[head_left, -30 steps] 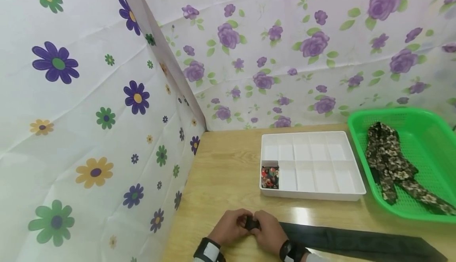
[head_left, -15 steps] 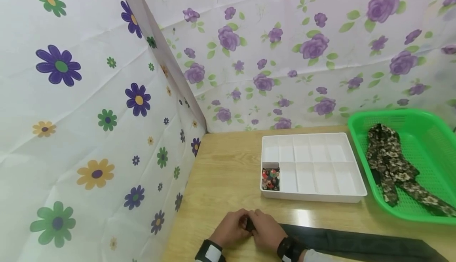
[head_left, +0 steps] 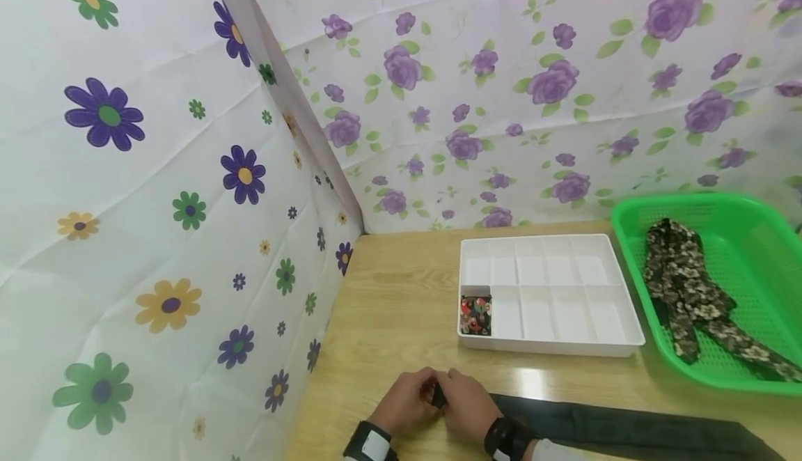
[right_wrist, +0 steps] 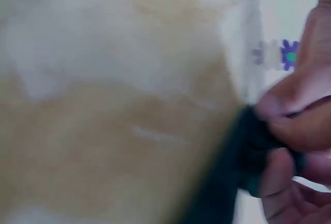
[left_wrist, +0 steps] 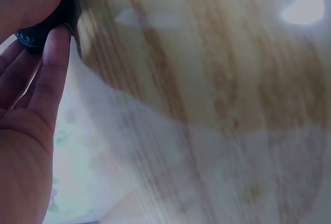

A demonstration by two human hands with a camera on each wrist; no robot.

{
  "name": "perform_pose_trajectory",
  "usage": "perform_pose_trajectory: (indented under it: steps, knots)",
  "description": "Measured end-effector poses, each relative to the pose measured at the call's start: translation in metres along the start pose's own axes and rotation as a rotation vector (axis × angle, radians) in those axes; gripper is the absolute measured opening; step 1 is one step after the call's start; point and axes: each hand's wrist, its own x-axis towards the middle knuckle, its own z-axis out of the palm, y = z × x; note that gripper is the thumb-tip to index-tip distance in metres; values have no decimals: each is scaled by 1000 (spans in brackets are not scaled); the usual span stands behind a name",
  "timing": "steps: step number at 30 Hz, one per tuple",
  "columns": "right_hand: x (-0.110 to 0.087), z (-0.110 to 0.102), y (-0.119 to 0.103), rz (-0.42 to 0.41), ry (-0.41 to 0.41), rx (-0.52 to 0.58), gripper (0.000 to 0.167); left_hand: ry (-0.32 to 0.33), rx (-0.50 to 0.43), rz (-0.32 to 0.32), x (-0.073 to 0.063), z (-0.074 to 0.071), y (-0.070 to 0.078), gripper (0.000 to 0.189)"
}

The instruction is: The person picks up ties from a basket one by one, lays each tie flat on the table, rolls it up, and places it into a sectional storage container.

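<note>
A dark necktie (head_left: 626,427) lies stretched along the front of the table, its pointed end off to the right. Its other end is wound into a small roll (head_left: 438,396) between my hands. Fingers and thumb of my left hand (head_left: 404,402) pinch one side of this roll; in the left wrist view, small pale marks show on the dark cloth (left_wrist: 33,36). From the other side my right hand (head_left: 468,405) grips the roll, hiding part of it. In the right wrist view the flat length of tie (right_wrist: 214,188) runs away from those fingers.
Behind my hands stands a white divided tray (head_left: 551,345), with a folded or rolled colourful patterned cloth (head_left: 476,315) in its front left compartment. Right of it, a green basket (head_left: 752,266) holds brown floral ties (head_left: 679,276). Flower-printed sheets (head_left: 464,99) hang behind and at left.
My fingers shift around the roll, and the right hand covers more of it than before. The flat tie's pointed end has slid slightly left. Tray and basket stay put.
</note>
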Motion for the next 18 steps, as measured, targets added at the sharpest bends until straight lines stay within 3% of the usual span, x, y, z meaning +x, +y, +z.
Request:
perform_pose_trajectory:
  steps: [3,7,13,18]
  knots:
    - [-4,10,8,21,77,117,20,-8,-19,-12,1,0,0,42]
    - [-8,16,15,23,150,166,28,-9,-12,-23,3,-2,2,42]
    - [-4,3,9,-5,54,76,25,-8,30,10,2,-2,2,40]
    - [-7,6,15,9,63,185,25,-25,-31,-6,2,0,2,39]
